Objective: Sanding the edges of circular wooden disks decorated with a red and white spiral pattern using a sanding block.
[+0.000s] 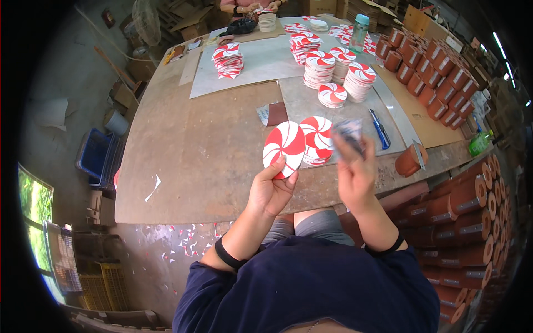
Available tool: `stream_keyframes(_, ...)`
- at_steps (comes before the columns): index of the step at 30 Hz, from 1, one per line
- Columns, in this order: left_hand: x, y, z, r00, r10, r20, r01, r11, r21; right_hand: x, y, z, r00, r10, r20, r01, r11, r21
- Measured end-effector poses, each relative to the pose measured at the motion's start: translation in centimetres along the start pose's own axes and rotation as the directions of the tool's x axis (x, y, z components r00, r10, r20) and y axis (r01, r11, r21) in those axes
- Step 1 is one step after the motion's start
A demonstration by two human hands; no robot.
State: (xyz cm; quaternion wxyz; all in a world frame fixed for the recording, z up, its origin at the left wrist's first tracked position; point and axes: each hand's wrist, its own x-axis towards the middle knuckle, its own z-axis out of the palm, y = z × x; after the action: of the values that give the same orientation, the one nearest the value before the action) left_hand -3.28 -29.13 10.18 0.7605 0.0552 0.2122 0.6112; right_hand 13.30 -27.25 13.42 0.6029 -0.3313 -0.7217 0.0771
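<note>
My left hand (pixel 270 191) grips a round disc (pixel 285 145) with a red and white swirl, thumb on its face, held up above the table edge. In my right hand (pixel 356 176) is a folded piece of sandpaper (pixel 348 132), grey and blurred, raised apart from the disc. Between the hands stands a short stack of swirl discs (pixel 317 133), partly behind the held one. A brown sandpaper piece (pixel 276 114) with a printed flap lies just beyond. To the right of my right hand rests a blue utility knife (pixel 381 131).
Taller disc stacks (pixel 319 69) stand farther back, near a teal-capped bottle (pixel 360 33). Brown cylinders (pixel 427 69) are piled at the right; one (pixel 409 161) sits by the table edge. Across the wooden table (pixel 189 144) a person (pixel 250 8) works. Scraps (pixel 189 241) litter the floor.
</note>
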Motion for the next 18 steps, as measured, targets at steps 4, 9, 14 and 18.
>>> stream_keyframes(4, -0.8, -0.1, 0.9, 0.998, -0.037, 0.056, 0.038, 0.999, -0.003, -0.8, -0.2, 0.6, 0.947, -0.253, 0.196, 0.285, 0.946, -0.156)
stream_keyframes(9, -1.1, 0.4, 0.4, 0.998, -0.038, 0.041, 0.035, 0.998, 0.06, -0.7, 3.0, -0.2, 0.998, -0.045, 0.039, 0.054, 0.96, -0.275)
stream_keyframes(14, -1.0, 0.5, 0.4, 0.978, -0.069, 0.197, 0.045, 0.992, 0.121, -1.0, 0.0, 0.0, 0.934, -0.265, 0.239, 0.301, 0.945, -0.129)
stream_keyframes(18, -1.6, 0.6, 1.1, 0.986, 0.0, 0.169, -0.034, 0.979, 0.202, -0.7, 1.6, -0.8, 0.997, -0.067, 0.025, 0.071, 0.969, -0.238)
